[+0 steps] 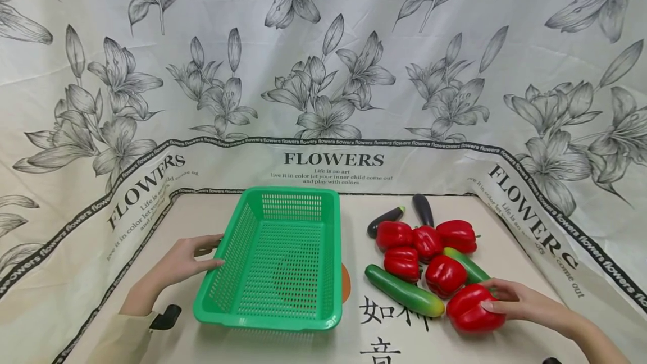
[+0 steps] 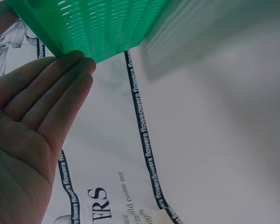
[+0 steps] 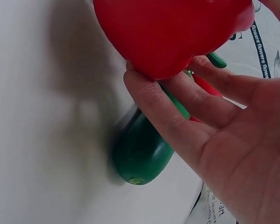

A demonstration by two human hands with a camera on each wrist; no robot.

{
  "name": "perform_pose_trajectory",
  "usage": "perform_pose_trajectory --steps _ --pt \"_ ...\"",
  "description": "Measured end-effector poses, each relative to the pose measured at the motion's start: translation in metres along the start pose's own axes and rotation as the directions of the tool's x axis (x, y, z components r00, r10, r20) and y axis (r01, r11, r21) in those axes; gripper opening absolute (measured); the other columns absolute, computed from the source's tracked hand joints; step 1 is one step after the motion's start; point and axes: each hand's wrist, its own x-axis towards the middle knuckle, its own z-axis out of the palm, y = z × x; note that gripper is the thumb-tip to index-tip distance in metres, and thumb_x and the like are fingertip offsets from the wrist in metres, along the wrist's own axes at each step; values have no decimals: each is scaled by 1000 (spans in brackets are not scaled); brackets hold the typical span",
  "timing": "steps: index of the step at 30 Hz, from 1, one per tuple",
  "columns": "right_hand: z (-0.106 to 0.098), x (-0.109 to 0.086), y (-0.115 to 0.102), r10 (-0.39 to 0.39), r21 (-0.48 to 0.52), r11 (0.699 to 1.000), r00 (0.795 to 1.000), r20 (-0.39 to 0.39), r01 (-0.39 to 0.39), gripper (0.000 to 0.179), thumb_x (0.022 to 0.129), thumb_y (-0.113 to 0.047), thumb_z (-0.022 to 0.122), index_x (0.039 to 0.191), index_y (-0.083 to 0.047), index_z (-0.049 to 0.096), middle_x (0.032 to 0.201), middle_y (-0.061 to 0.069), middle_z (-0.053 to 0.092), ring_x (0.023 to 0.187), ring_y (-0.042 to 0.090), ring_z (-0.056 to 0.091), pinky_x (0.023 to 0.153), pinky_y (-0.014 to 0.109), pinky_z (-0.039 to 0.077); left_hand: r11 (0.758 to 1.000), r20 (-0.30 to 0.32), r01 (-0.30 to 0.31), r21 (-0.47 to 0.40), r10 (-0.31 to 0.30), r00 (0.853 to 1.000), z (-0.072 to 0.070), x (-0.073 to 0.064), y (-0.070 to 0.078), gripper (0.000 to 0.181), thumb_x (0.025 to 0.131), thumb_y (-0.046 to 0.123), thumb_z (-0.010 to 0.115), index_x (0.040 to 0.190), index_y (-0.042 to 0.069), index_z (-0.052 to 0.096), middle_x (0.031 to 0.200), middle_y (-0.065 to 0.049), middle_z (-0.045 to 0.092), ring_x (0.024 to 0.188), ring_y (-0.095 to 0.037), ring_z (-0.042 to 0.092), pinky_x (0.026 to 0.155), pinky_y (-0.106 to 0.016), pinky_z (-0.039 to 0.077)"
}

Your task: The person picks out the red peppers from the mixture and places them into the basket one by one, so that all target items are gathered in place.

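In the head view a green plastic basket (image 1: 331,263) stands left of centre. My left hand (image 1: 194,257) touches its left rim with thumb and fingertips; the left wrist view shows the fingers (image 2: 60,93) nearly straight against the basket's edge (image 2: 107,32). At the lower right my right hand (image 1: 515,302) grips a red bell pepper (image 1: 470,310), thumb on its top and fingers around its far side. In the right wrist view the fingers (image 3: 154,100) press against this pepper (image 3: 168,32). A green cucumber (image 1: 404,291) lies just left of it.
Several more red bell peppers (image 1: 427,243) lie clustered behind. A second cucumber (image 1: 467,265) is partly covered by them. Two eggplants (image 1: 386,221) lie at the back. Floral cloth (image 1: 328,162) walls the table on three sides. An orange patch (image 1: 346,283) shows beside the basket.
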Motion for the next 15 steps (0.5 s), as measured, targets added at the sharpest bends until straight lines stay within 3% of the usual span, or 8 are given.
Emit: perform_pose_trajectory --steps 3,10,15 --pt "-2 0 -4 -14 -19 1000 1000 -12 14 47 98 -24 44 132 8 43 122 18 58 93 -5 57 75 31 56 1000 -3 -7 -1 7 1000 0 0 0 64 83 31 73 136 3 50 130 -19 58 115 -41 58 91 -50 53" --pt "-8 2 -12 -23 -3 1000 999 -25 23 46 99 -24 43 133 7 40 117 14 62 92 8 63 75 36 57 1000 5 14 -12 -14 1000 3 0 -2 65 84 32 72 137 3 49 130 -19 57 115 -40 58 91 -50 53" --pt "-11 4 -21 -31 9 999 999 -32 31 48 99 -25 42 135 8 37 116 12 63 93 12 64 77 34 57 1000 -5 13 -23 -14 1000 2 0 -1 65 83 33 72 137 3 49 130 -19 57 116 -41 57 92 -51 52"
